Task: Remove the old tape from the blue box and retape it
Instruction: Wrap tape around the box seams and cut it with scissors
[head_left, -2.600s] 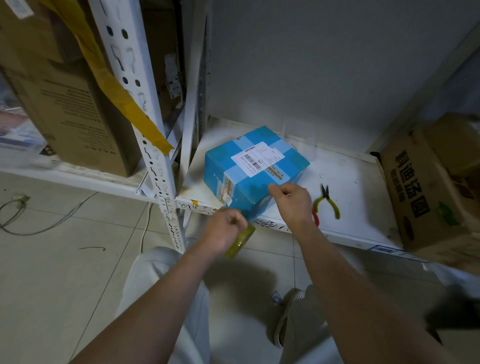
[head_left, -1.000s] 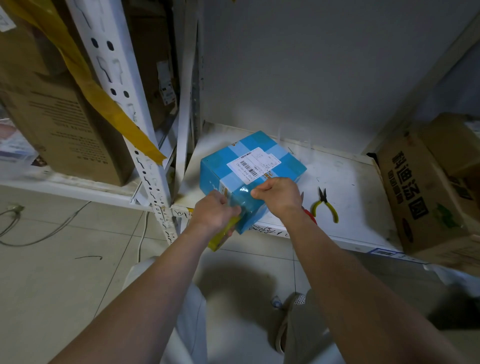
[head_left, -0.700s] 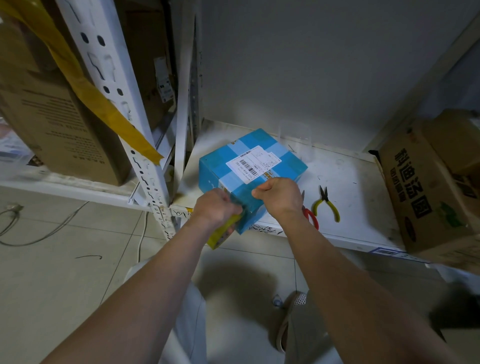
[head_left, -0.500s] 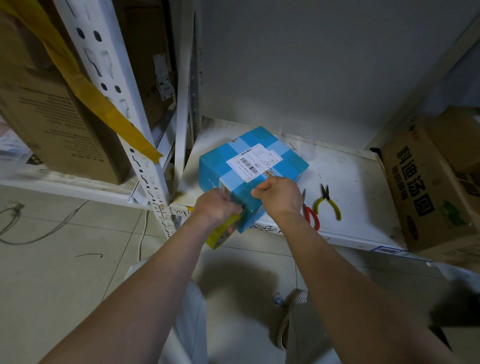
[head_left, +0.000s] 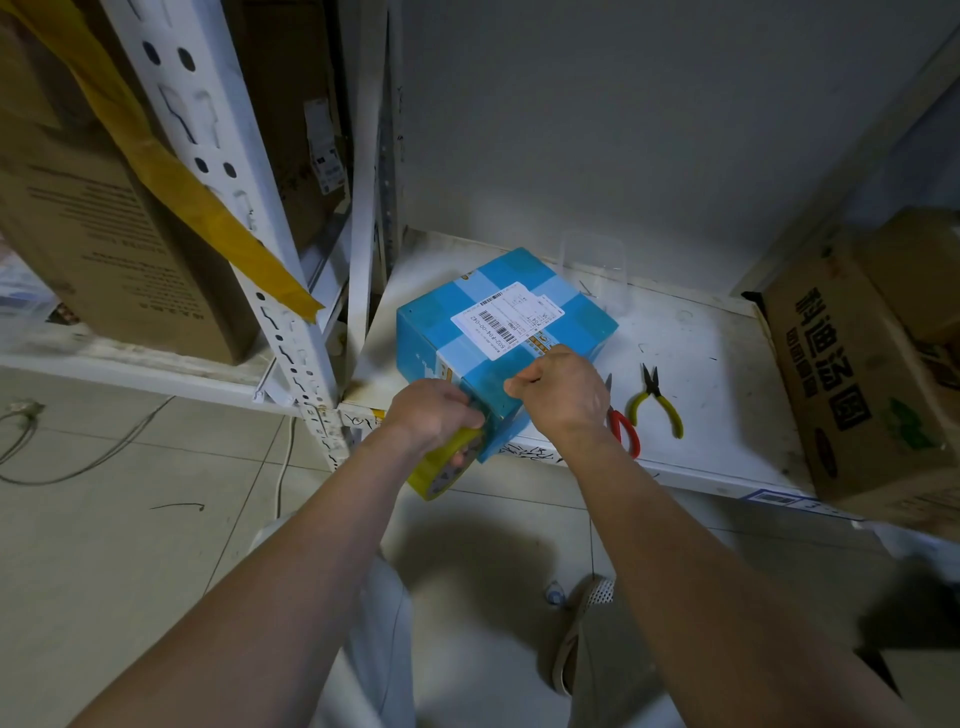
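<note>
The blue box (head_left: 498, 332) with a white barcode label sits at the front left corner of a white shelf (head_left: 717, 364), its near corner over the shelf edge. My left hand (head_left: 434, 413) grips a yellowish roll of clear tape (head_left: 444, 467) against the box's near side. My right hand (head_left: 561, 389) is fisted on the box's front top edge, pinching the clear tape strip that runs from the roll. The strip itself is hard to make out.
Red-handled scissors (head_left: 623, 428) and yellow-handled pliers (head_left: 657, 402) lie on the shelf right of my right hand. A brown carton (head_left: 857, 374) stands at the far right. A white perforated upright (head_left: 260, 249) with yellow tape and large cartons (head_left: 104, 208) fill the left.
Since 2.6 s ago both hands rose from below the shelf edge onto the box, bringing the roll against its near side. In the last second they have hardly moved.
</note>
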